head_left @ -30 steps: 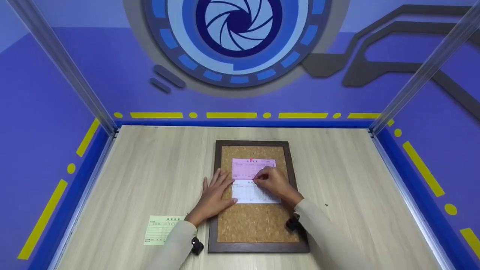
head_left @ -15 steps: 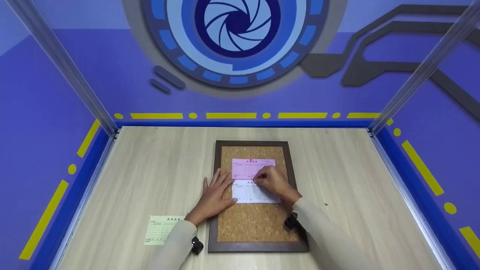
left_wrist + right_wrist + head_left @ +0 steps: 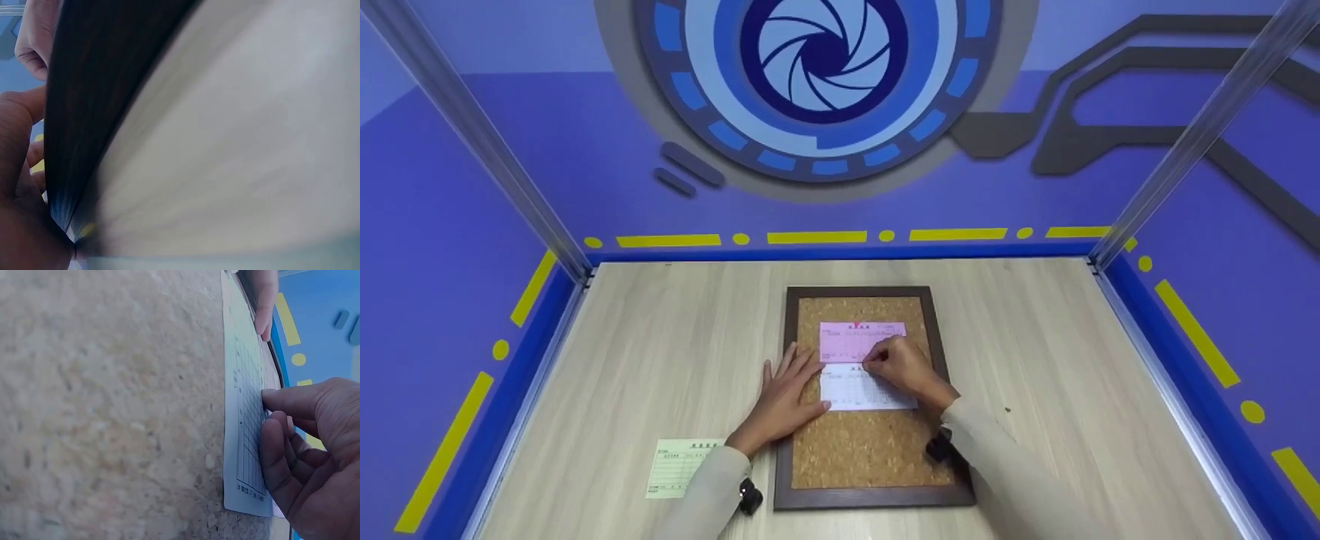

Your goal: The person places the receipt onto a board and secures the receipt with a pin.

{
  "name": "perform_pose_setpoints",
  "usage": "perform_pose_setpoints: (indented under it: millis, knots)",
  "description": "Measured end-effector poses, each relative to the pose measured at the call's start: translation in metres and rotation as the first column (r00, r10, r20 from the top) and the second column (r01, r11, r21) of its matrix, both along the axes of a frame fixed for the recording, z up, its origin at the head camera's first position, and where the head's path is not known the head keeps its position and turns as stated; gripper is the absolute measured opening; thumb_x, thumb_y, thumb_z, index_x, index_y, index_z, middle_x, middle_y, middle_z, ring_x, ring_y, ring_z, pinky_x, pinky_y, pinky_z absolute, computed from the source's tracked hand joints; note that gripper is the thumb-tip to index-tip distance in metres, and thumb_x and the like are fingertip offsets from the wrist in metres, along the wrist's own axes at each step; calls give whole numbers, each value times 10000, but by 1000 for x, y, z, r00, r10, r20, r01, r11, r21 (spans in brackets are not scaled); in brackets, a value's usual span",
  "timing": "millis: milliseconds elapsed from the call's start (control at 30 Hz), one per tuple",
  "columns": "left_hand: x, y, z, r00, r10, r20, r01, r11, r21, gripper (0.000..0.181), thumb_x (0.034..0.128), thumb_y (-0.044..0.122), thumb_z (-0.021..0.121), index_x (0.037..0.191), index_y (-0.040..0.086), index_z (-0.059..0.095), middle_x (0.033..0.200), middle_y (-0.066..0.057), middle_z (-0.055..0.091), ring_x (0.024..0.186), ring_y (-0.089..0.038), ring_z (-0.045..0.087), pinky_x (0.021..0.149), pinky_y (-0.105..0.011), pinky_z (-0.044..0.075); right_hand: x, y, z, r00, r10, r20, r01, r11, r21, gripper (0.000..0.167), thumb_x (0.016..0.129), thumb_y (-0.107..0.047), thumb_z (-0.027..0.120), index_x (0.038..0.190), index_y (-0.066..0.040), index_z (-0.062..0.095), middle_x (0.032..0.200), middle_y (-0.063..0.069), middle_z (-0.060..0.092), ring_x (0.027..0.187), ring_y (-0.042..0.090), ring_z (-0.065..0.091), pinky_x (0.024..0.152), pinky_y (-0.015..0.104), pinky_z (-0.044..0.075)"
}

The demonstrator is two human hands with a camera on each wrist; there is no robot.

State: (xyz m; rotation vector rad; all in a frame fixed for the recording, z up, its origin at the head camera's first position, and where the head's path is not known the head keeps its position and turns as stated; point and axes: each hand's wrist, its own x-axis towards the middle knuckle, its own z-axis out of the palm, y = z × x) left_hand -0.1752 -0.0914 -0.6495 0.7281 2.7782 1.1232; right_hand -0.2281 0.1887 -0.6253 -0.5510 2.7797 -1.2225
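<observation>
A cork board (image 3: 877,457) in a dark brown frame lies on the table. A pink slip (image 3: 840,345) is fixed to it by a red push pin (image 3: 856,325) at its top edge. Directly below, a white slip (image 3: 847,394) lies against the pink one. My left hand (image 3: 789,394) rests with spread fingers over the frame's left side, fingertips touching the slips' left edges. At the top middle of the white slip, my right hand (image 3: 906,369) pinches a small push pin, almost wholly hidden by the fingertips. The right wrist view shows its thumb and index finger (image 3: 289,402) close together against the paper.
A light green slip (image 3: 675,466) lies on the wooden table (image 3: 1057,337) left of the board, partly under the left sleeve (image 3: 709,480). A tiny dark speck (image 3: 1008,409) sits right of the board. Blue-purple panels (image 3: 457,225) enclose the table's back and sides.
The view has shifted slightly, moving the whole scene a little down and left. Both hands keep their places on the board and slips.
</observation>
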Motion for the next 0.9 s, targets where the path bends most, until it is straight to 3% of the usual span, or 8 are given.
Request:
perform_pose_setpoints:
  millis: [200, 433, 667, 900]
  knots:
    - [-1, 0, -2, 1000, -2, -15, 2, 1000, 4, 707, 962, 406, 787, 1553, 68, 595, 1731, -224, 401, 1667, -503, 140, 1207, -873, 11, 6, 0, -3, 998, -8, -58, 7, 1000, -28, 64, 947, 4, 827, 951, -51, 860, 885, -4, 785, 799, 79, 652, 711, 268, 556]
    - [-1, 1, 0, 1000, 5, -7, -5, 1000, -1, 711, 955, 388, 795, 1563, 81, 591, 1736, -201, 406, 1677, -481, 127, 1223, -856, -5, 10, 6, -2, 997, -48, -61, 37, 984, -174, 209, 979, 46, 772, 1185, 61, 799, 931, 56, 748, 827, 128, 646, 702, 240, 547]
    - [-1, 1, 0, 1000, 11, -3, -11, 1000, 2, 708, 952, 387, 802, 1560, 88, 596, 1741, -191, 403, 1681, -469, 124, 1231, -845, -6, 15, 21, -1, 983, -108, -150, 74, 973, -219, 264, 940, 74, 800, 1204, 73, 790, 955, 105, 758, 858, 179, 687, 759, 269, 590]
    - [-1, 2, -1, 1000, 18, 5, -18, 1000, -8, 709, 953, 383, 799, 1565, 92, 593, 1747, -186, 393, 1685, -460, 115, 1241, -832, -12, 19, 39, -4, 979, -142, -143, 98, 955, -280, 294, 939, 84, 800, 1231, 90, 769, 1076, 226, 743, 929, 214, 706, 786, 219, 579]
